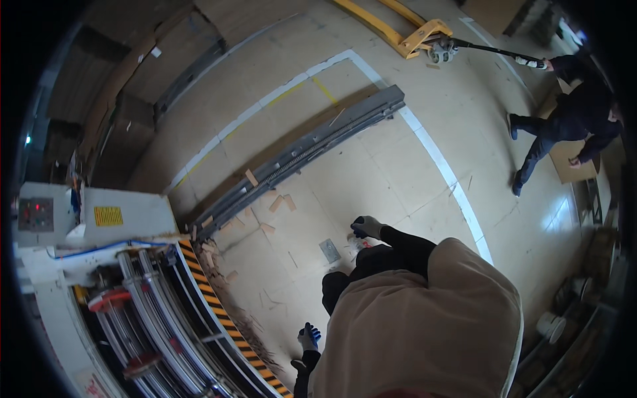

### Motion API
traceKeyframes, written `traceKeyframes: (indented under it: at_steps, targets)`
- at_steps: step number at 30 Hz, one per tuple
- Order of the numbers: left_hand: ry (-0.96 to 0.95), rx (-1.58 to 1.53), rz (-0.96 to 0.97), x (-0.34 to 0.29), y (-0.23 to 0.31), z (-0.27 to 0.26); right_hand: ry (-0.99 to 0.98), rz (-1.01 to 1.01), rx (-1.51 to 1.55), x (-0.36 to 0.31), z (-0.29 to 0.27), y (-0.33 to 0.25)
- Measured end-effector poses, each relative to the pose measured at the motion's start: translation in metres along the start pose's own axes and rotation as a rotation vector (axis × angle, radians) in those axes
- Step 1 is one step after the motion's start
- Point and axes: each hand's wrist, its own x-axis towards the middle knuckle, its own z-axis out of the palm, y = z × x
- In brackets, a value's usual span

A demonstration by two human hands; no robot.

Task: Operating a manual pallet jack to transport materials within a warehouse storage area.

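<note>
My right hand (367,227), in a grey and dark blue glove, is held out ahead of my body with its fingers curled. Directly below the fingers is a clear item with red marks (359,243), which looks like plastic; its exact kind is too small to make out. My left hand (309,336), in a similar glove with blue fingers, hangs low by my left side. Its fingers are apart and nothing shows in them. A small grey metal plate (329,251) is set in the floor between my knees and the long grey rail.
A long grey metal rail (298,156) crosses the floor ahead, with cardboard scraps (282,202) beside it. At left stands a roller machine (152,298) edged by a black-and-orange striped border (222,312). A person (564,119) at far right grips a yellow pallet jack's handle (491,50).
</note>
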Motion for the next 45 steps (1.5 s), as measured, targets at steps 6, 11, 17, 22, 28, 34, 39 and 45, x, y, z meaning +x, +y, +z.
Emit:
traceKeyframes:
  at_steps: [6, 11, 17, 22, 28, 34, 39, 45]
  targets:
    - [-0.304, -0.008, 0.027, 0.106, 0.068, -0.031, 0.343, 0.076, 0.406, -0.021, -0.004, 0.052]
    - [-0.425, 0.194, 0.179, 0.179, 0.136, -0.057, 0.584, 0.115, 0.476, -0.079, 0.026, 0.112]
    - [-0.478, 0.350, 0.228, 0.228, 0.197, -0.089, 0.751, 0.118, 0.554, -0.131, 0.153, 0.168]
    - [-0.533, 0.570, 0.163, 0.238, 0.197, -0.112, 0.880, 0.069, 0.852, -0.166, 0.193, 0.200]
    - [-0.603, 0.590, 0.261, 0.226, 0.191, -0.090, 0.838, 0.030, 0.926, -0.160, 0.217, 0.223]
    - [-0.646, 0.677, 0.366, 0.201, 0.181, -0.055, 0.612, 0.125, 0.824, -0.162, 0.228, 0.221]
    - [-0.611, 0.748, 0.405, 0.168, 0.172, -0.054, 0.677, 0.124, 0.788, -0.173, 0.208, 0.211]
    - [-0.572, 0.673, 0.313, 0.175, 0.136, -0.077, 0.644, 0.091, 0.749, -0.183, 0.187, 0.211]
